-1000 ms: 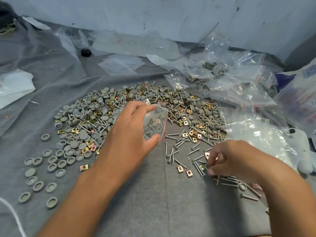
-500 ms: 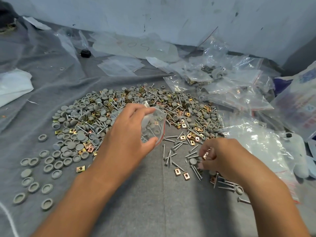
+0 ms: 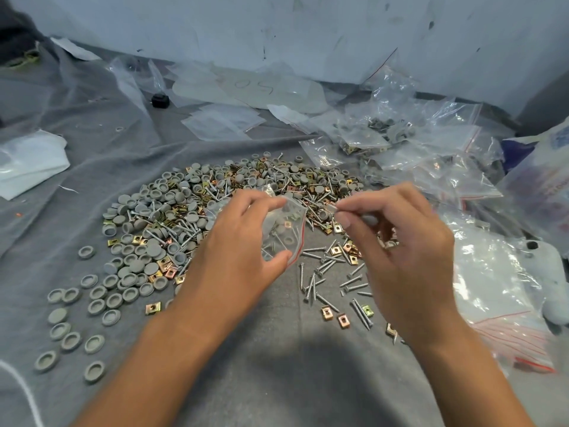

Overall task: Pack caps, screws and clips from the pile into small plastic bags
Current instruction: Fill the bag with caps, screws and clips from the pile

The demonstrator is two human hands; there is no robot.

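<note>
One small clear bag (image 3: pixel 284 232) with a red-edged mouth sits at the centre of the frame, gripped by the left hand (image 3: pixel 243 251): the thumb is under its lower edge and the curled fingers hold its upper edge, so the mouth faces right. A few grey caps, a brass-coloured clip and some screws already show through the plastic. The right hand (image 3: pixel 397 241) hovers just right of the bag's mouth, its thumb and forefinger pinched together on something too small to make out, the other fingers loosely curled below.

Behind and to the left of both hands spreads the pile (image 3: pixel 197 211) of grey round caps, silver screws and gold and copper clips, reaching from centre left to centre right. Loose caps (image 3: pixel 92 306) trail off toward the lower left. Scattered screws (image 3: pixel 326 272) and a couple of copper clips (image 3: pixel 334 315) lie below the bag, between the two wrists.

All of it rests on a grey cloth (image 3: pixel 277 380) that covers the table. At the upper right lies a heap of filled bags (image 3: pixel 400 143), and a stack of empty red-striped bags (image 3: pixel 511 334) sits at the lower right. Flat clear bags (image 3: pixel 221 121) lie at upper centre, with a small black knob (image 3: pixel 160 100) just left of them. A folded white sheet (image 3: pixel 27 161) lies at the left edge.
</note>
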